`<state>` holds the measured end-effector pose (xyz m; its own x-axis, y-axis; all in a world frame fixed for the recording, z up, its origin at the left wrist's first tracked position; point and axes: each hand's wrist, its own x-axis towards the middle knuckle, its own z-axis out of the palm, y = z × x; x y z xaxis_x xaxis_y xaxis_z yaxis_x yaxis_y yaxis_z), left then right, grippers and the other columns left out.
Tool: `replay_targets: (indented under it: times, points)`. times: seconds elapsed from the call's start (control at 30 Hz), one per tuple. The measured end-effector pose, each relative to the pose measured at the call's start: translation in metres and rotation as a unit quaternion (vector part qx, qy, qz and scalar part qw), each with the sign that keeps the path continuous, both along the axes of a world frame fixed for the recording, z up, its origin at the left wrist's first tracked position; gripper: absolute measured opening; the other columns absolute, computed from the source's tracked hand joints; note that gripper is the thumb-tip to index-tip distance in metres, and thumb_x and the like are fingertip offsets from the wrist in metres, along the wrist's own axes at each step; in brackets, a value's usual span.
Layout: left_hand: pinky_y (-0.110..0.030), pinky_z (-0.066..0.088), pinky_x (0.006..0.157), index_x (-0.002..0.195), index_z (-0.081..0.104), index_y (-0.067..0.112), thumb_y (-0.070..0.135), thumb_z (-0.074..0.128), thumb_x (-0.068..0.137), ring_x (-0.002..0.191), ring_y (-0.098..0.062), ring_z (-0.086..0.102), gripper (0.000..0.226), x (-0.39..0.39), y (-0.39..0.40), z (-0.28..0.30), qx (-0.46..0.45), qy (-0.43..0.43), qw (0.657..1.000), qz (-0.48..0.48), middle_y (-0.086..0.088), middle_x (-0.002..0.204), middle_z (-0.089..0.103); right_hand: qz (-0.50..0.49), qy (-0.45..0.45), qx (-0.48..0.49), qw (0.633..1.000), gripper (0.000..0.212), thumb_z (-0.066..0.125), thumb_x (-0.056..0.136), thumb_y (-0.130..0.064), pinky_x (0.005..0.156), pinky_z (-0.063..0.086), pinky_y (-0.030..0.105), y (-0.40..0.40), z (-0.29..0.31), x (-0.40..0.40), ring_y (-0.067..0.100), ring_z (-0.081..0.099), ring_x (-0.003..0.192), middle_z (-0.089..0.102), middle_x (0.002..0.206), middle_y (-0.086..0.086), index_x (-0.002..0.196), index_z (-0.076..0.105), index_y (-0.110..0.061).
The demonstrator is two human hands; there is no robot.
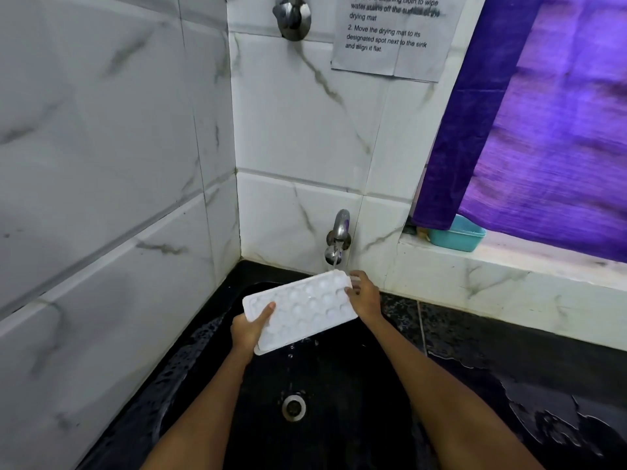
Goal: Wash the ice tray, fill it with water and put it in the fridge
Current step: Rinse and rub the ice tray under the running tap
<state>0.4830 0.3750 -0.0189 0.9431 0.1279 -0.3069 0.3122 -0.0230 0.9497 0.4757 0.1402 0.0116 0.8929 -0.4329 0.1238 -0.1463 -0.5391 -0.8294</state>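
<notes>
Ice tray: white plastic, smooth, wet. Sink: black, glossy, wet. Tap: shiny metal. Drain ring: metal. Wall tiles: glossy marble-look. Notice: creased paper. Curtain: purple cloth. Tub: teal plastic.

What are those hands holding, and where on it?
Both hold the white ice tray: left hand at its near-left end, right hand at its far-right end.

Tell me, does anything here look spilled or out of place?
Yes, mildly. Water lies in puddles on the black counter right of the sink, and drops fall from the tilted ice tray held under the running tap. The posted note describes a drying mat, not this job.
</notes>
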Motion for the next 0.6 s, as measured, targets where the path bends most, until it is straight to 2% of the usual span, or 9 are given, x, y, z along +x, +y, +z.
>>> replay_targets:
  times: [0.1,0.17,0.23,0.3,0.37,0.5,0.53,0.6]
  points:
    - [-0.031,0.046,0.075,0.087,0.065,0.000,0.042,0.067,0.084,0.094,-0.030,0.064,0.042,0.001,-0.007,0.006,-0.047,0.030,0.994,0.097,-0.013,0.096,0.064,0.040,-0.014,-0.018,0.999,0.034,0.050,0.086,0.005,0.095,0.037,0.019,0.016,0.005,0.006,0.028,0.053,0.118,0.059,0.123,0.016,0.119,0.057,-0.001]
    - [-0.033,0.048,0.078,0.094,0.065,-0.005,0.047,0.064,0.085,0.099,-0.035,0.064,0.053,0.002,-0.012,0.006,-0.070,0.049,0.986,0.140,-0.019,0.102,0.067,0.065,0.019,-0.047,0.997,0.030,0.050,0.090,-0.003,0.108,0.033,0.033,0.025,-0.002,0.011,0.031,0.043,0.127,0.052,0.130,0.016,0.118,0.060,-0.005]
    - [-0.033,0.047,0.077,0.104,0.064,-0.010,0.046,0.061,0.087,0.093,-0.034,0.063,0.058,0.001,-0.016,0.007,-0.070,0.053,0.985,0.149,-0.023,0.109,0.066,0.052,0.119,-0.129,0.983,0.032,0.047,0.094,-0.022,0.110,0.028,0.047,0.031,-0.005,0.012,0.031,0.025,0.138,0.038,0.142,0.013,0.124,0.056,-0.014]
    - [-0.034,0.046,0.078,0.106,0.064,-0.011,0.042,0.058,0.091,0.091,-0.034,0.061,0.056,0.000,-0.019,0.009,-0.060,0.045,0.986,0.147,-0.025,0.111,0.065,0.033,0.196,-0.170,0.965,0.041,0.042,0.095,-0.037,0.111,0.018,0.055,0.034,-0.002,0.012,0.033,0.005,0.143,0.023,0.150,0.013,0.131,0.048,-0.018]
    - [-0.036,0.048,0.081,0.105,0.065,-0.011,0.041,0.056,0.092,0.097,-0.037,0.062,0.054,-0.002,-0.019,0.008,-0.059,0.038,0.985,0.156,-0.026,0.106,0.065,0.049,0.209,-0.162,0.963,0.046,0.042,0.094,-0.045,0.112,0.009,0.060,0.032,0.002,0.008,0.036,-0.009,0.143,0.014,0.152,0.016,0.134,0.044,-0.023]
    - [-0.036,0.047,0.079,0.103,0.064,-0.013,0.040,0.056,0.092,0.099,-0.040,0.063,0.055,-0.007,-0.014,0.009,-0.037,0.045,0.985,0.162,-0.011,0.071,0.056,0.073,0.208,-0.242,0.945,0.044,0.043,0.092,-0.051,0.109,-0.001,0.066,0.016,-0.002,-0.005,0.036,-0.015,0.144,0.014,0.153,0.017,0.131,0.050,-0.032]
    - [-0.036,0.048,0.079,0.103,0.065,-0.012,0.040,0.056,0.092,0.101,-0.041,0.063,0.054,-0.008,-0.015,0.010,-0.034,0.044,0.986,0.156,-0.013,0.071,0.057,0.071,0.213,-0.258,0.940,0.045,0.042,0.092,-0.053,0.108,-0.002,0.068,0.014,-0.003,-0.006,0.036,-0.015,0.144,0.013,0.153,0.017,0.132,0.049,-0.032]
    - [-0.039,0.049,0.084,0.105,0.064,-0.012,0.041,0.056,0.092,0.104,-0.041,0.062,0.055,-0.010,-0.017,0.011,-0.033,0.049,0.987,0.152,-0.025,0.095,0.065,0.078,0.215,-0.254,0.940,0.049,0.041,0.091,-0.054,0.107,-0.003,0.070,0.016,-0.003,-0.007,0.037,-0.015,0.143,0.011,0.154,0.017,0.135,0.043,-0.033]
